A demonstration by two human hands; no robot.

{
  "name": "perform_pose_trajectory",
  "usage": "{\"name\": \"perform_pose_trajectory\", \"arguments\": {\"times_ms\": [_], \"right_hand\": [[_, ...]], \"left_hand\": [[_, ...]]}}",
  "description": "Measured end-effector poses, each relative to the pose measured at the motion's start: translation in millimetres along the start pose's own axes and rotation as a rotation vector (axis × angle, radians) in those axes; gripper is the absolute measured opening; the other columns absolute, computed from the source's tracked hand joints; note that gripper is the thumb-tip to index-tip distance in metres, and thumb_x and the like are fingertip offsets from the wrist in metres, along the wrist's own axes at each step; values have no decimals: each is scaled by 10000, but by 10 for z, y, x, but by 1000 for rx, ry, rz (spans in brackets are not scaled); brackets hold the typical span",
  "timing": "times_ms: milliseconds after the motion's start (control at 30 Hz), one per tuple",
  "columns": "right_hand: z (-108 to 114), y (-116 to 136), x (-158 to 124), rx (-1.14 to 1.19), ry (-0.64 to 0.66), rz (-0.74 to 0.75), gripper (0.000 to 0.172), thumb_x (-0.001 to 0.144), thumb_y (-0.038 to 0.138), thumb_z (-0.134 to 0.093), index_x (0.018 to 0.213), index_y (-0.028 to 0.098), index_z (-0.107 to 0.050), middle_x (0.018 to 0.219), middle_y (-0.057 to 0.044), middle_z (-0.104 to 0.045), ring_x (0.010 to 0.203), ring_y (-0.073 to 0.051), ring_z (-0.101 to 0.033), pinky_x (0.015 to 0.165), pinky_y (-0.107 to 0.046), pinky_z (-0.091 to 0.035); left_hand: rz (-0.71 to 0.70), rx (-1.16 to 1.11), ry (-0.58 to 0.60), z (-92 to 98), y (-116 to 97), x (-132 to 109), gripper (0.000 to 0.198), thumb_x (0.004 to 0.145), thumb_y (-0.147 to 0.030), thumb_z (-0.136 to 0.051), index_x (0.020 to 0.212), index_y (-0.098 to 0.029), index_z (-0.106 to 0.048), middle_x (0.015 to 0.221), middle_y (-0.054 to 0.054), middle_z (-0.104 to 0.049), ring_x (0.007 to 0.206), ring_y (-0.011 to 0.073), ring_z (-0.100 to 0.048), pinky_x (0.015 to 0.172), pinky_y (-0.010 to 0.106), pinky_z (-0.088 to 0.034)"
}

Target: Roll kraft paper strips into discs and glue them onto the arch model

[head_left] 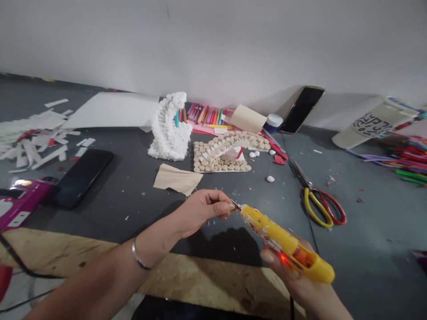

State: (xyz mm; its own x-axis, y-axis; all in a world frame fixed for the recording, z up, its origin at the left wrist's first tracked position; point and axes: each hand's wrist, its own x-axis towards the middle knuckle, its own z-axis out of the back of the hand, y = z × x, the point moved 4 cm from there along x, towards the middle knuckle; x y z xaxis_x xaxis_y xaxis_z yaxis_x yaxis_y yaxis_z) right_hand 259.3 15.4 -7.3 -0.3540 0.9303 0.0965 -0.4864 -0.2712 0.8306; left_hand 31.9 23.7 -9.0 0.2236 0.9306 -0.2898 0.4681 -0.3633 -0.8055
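Note:
My right hand [283, 264] grips a yellow hot glue gun [270, 226] with a red light glowing on its side. The gun's nozzle points up and left, meeting the fingertips of my left hand [211, 206]. Those fingers are closed in a pinch on a small beige paper roll [232, 206], mostly hidden by them. Just beyond lies a torn beige paper piece [178, 178]. Behind it stands a curved model covered in beige paper rolls [220, 164], with a white strip along its curve. A similar white model [170, 133] rises to its left.
Yellow-and-red-handled scissors [318, 204] lie at right, near a white cup [363, 124] and coloured pipe cleaners [410, 155]. One phone [303, 109] leans on the wall; another [83, 178] lies left beside a purple device [23, 202]. A beige paper roll [248, 119] and white strips [33, 149] lie farther back.

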Motion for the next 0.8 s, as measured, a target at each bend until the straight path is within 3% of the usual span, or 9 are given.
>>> {"name": "perform_pose_trajectory", "arguments": {"times_ms": [133,333,433,600,800], "right_hand": [[-35,48,6,12,4,-19,272,708,502,-756,730,248,-663,607,-10,-628,535,-195,-610,451,-287,-524],[84,201,70,63,-169,-18,265,794,489,-671,723,235,-641,569,-2,-618,449,-162,-564,411,-258,-489],[85,355,131,-16,-119,131,293,808,488,-658,661,239,-615,545,8,-606,430,-158,-557,440,-276,-501],[-70,542,151,-224,-29,406,288,913,441,-554,710,244,-606,607,9,-612,532,-166,-599,673,-341,-560],[-171,669,234,-367,10,518,425,947,410,-464,568,218,-490,508,13,-526,455,-136,-508,527,-294,-488]], "left_hand": [[-5,-6,-4,9,11,7,471,491,-507,-897,682,-139,-672,606,-19,-607,564,81,-503,592,240,-364],[7,-75,-24,57,23,28,437,537,-459,-899,728,-130,-684,643,-7,-607,578,77,-497,583,231,-361],[3,-171,-17,66,34,36,402,594,-435,-882,714,-124,-657,651,-6,-579,585,72,-477,570,222,-353],[38,-292,35,42,70,36,399,645,-440,-856,715,-116,-633,654,-16,-528,585,62,-445,556,208,-344],[64,-309,19,61,99,34,392,640,-427,-862,745,-115,-648,643,-22,-539,573,51,-457,564,189,-357]]}}
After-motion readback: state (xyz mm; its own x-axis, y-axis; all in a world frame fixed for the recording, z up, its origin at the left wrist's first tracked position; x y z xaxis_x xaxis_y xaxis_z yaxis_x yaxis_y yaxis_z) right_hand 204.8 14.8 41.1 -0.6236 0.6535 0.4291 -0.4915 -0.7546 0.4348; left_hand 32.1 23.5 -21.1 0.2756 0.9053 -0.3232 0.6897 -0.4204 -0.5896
